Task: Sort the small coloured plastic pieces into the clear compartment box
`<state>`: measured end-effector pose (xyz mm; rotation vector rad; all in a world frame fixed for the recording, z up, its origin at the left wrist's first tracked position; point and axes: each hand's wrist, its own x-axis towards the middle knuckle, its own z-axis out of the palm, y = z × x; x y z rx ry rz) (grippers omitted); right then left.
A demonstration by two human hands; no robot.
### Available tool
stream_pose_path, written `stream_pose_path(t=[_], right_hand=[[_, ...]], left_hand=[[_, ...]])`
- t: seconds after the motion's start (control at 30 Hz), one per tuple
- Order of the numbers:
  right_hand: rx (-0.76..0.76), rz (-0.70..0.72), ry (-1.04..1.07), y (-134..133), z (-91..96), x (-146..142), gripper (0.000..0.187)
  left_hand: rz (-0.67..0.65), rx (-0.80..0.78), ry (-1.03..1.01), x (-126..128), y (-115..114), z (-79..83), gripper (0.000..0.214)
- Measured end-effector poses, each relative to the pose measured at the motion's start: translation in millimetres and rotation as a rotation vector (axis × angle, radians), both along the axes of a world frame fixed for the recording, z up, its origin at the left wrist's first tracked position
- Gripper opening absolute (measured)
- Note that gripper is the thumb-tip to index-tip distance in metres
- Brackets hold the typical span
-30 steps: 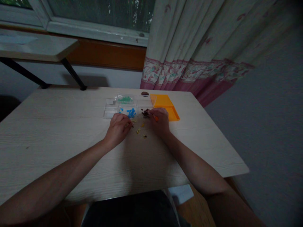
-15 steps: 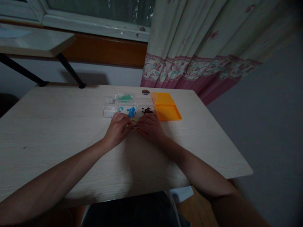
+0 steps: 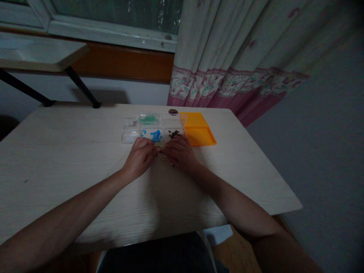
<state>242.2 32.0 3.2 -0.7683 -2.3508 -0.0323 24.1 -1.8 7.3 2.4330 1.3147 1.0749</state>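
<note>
My left hand point(image 3: 139, 155) and my right hand point(image 3: 178, 151) rest on the pale wooden table point(image 3: 85, 170), fingertips meeting over a few small yellowish pieces point(image 3: 165, 159). Both hands are curled in a pinch; what they grip is too small to name. Just beyond them lies a clear compartment box point(image 3: 153, 127) with green pieces point(image 3: 148, 119), blue pieces point(image 3: 155, 134) and dark brown pieces point(image 3: 174, 134) in separate cells. Its orange lid point(image 3: 197, 129) lies open to the right.
A small dark round spot point(image 3: 173, 111) sits at the table's far edge. Behind are a window, a flowered curtain point(image 3: 227, 57) and a second table point(image 3: 36, 57) with black legs at the left. The table's right edge drops off near the wall.
My right hand came back from the dark-pieces cell toward the left hand; their fingertips now meet over the loose pieces. The orange thing seen in my right hand earlier no longer shows.
</note>
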Motion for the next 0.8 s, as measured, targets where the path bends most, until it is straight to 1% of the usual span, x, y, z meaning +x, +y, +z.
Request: stream_pose_path(t=[0.03,0.07,0.13,0.17,0.2,0.27,0.43,0.53,0.63,0.7,0.73,0.8], right_hand=[[0.010,-0.056,0.032,5.5,1.0,6.0,0.017],[0.024,-0.142,0.085,11.5,2.0,12.6,0.017],[0.032,-0.371,0.206,22.8,3.3,25.5,0.020],[0.021,-0.457,0.233,27.4,3.1,30.5,0.022],[0.008,-0.521,0.246,30.9,2.4,34.0,0.023],[-0.019,-0.585,0.227,34.7,-0.4,36.2,0.023],[-0.052,-0.614,0.143,35.1,-8.1,29.0,0.027],[-0.051,-0.611,0.150,35.7,-9.7,28.3,0.032],[-0.050,-0.577,0.164,37.0,-10.2,30.1,0.032],[-0.059,-0.563,0.169,37.6,-10.3,31.0,0.032],[-0.065,-0.559,0.169,37.8,-10.3,31.2,0.032],[-0.076,-0.555,0.165,37.8,-9.8,31.2,0.032]], left_hand=[[-0.003,-0.004,-0.004,0.0,-0.3,0.9,0.026],[-0.007,-0.009,-0.010,0.1,-0.6,1.8,0.027],[-0.011,-0.011,-0.025,0.2,-1.2,2.9,0.028],[-0.013,-0.009,-0.032,0.2,-1.4,3.1,0.028],[-0.014,-0.009,-0.037,0.2,-1.6,3.1,0.028],[-0.009,-0.012,-0.045,0.2,-1.8,2.7,0.028],[0.010,-0.010,-0.057,-0.3,-1.7,2.1,0.028],[0.014,-0.009,-0.048,-0.7,-1.7,2.3,0.028],[0.001,0.006,0.000,-0.3,-2.7,1.5,0.024],[-0.061,0.024,0.070,1.0,-4.1,-0.2,0.020],[-0.115,0.034,0.118,1.9,-4.9,-1.4,0.023],[-0.243,0.052,0.225,4.1,-6.7,-4.0,0.037]])
